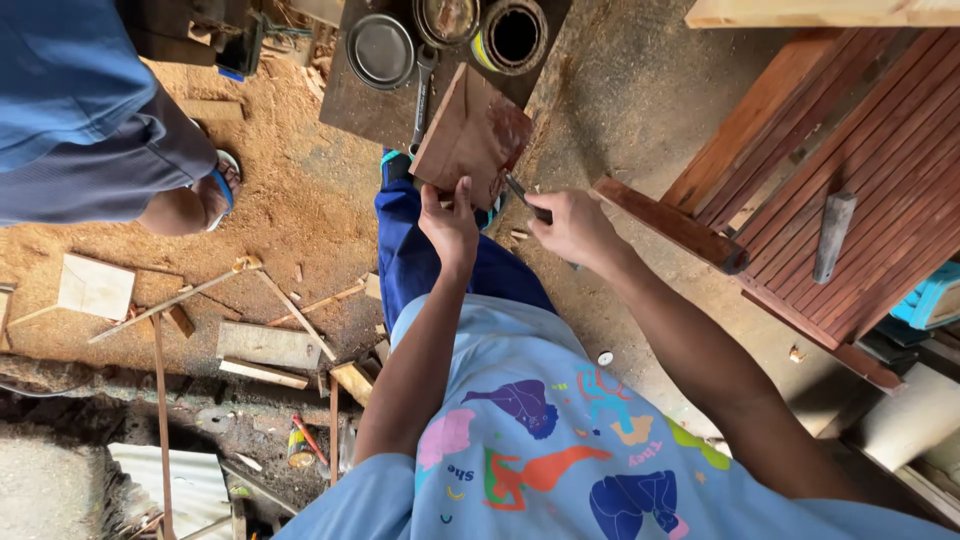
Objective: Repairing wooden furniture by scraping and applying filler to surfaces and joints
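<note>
Here left hand (449,222) fingers curl tight on the wooden block's (472,135) lower edge, frame centre-top. Right hand (570,228) at its 4 o'clock, fingers closed around a dark-handled tool (527,201) touching the block.

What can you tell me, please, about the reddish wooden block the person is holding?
The reddish wooden block is a flat, roughly square slab of brown-red wood, darker and glossy toward its right corner, as if freshly coated. It is held tilted above the sawdust floor. The left hand grips its lower edge, while the right hand brings a thin dark-handled tool to its lower right edge.
</note>
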